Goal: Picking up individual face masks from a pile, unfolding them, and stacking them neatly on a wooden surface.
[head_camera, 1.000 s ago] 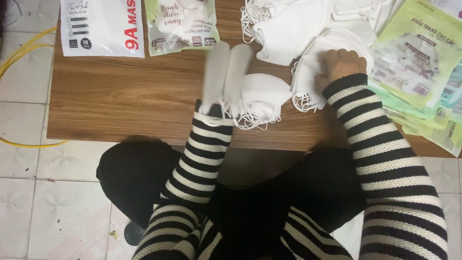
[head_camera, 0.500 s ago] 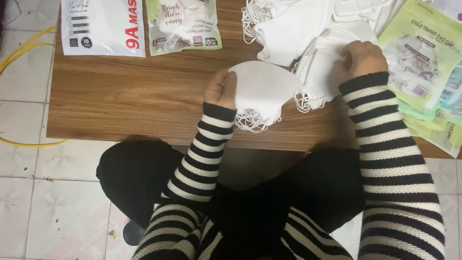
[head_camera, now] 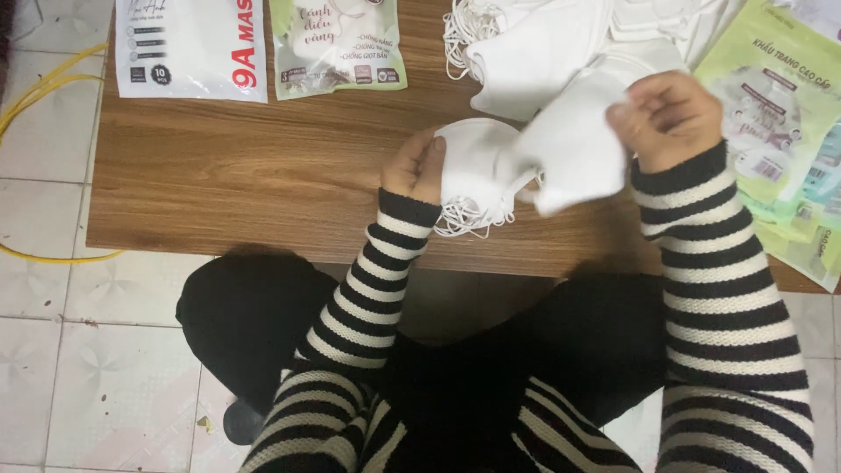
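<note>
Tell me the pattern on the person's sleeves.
Black and white horizontal stripes on both sleeves, clearest in the head view, the only one.

masks (head_camera: 491,166): white | sleeves (head_camera: 727,289): black-white stripes | table (head_camera: 263,184): brown woodgrain | cable (head_camera: 26,96): yellow

The stack of masks (head_camera: 477,171) rests on the bench (head_camera: 245,184), near its front edge. The left hand (head_camera: 416,166) touches the stack's left side. To the stack's right, the right hand (head_camera: 670,118) holds one mask (head_camera: 569,153) above the bench. Behind the stack lies a heap of masks (head_camera: 543,52). Left of that heap, along the back of the bench, lie two packets (head_camera: 263,39) side by side. Right of the stack, more packets (head_camera: 780,140) overlap at the bench's right end.
</note>
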